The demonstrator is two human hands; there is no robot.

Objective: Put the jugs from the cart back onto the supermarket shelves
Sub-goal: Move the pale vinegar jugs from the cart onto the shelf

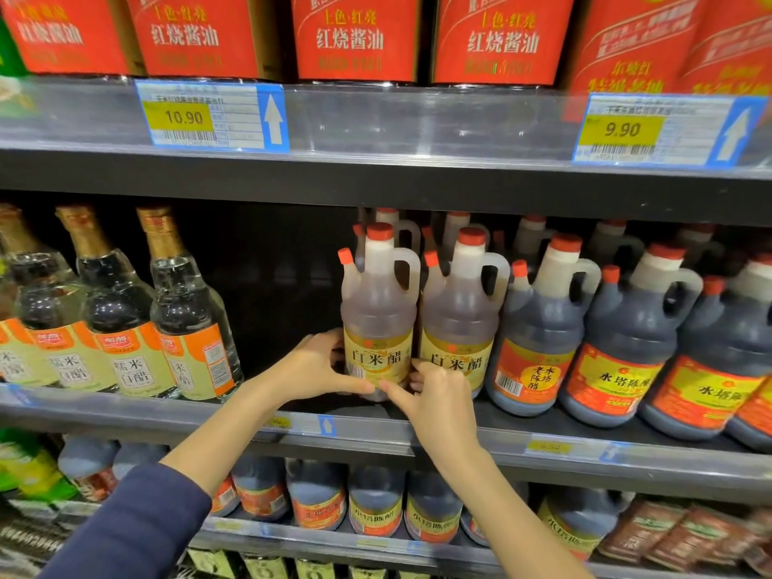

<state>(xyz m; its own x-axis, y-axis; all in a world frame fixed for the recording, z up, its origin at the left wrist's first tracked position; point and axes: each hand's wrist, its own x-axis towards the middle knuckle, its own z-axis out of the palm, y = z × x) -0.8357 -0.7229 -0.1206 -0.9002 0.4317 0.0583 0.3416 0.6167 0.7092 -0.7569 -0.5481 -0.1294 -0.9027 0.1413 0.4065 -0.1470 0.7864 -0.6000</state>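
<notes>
A pale vinegar jug (378, 311) with red caps and a yellow label stands upright on the middle shelf (543, 432). My left hand (321, 365) wraps its lower left side and my right hand (434, 394) holds its lower right side, thumbs meeting under the label. A second identical jug (459, 311) stands touching it on the right. The cart is out of view.
Dark vinegar jugs (539, 328) fill the shelf to the right. Clear bottles with gold necks (188, 311) stand at the left, with a dark gap (284, 294) between them and the pale jug. Red cans (355, 35) sit on the shelf above; more jugs stand below.
</notes>
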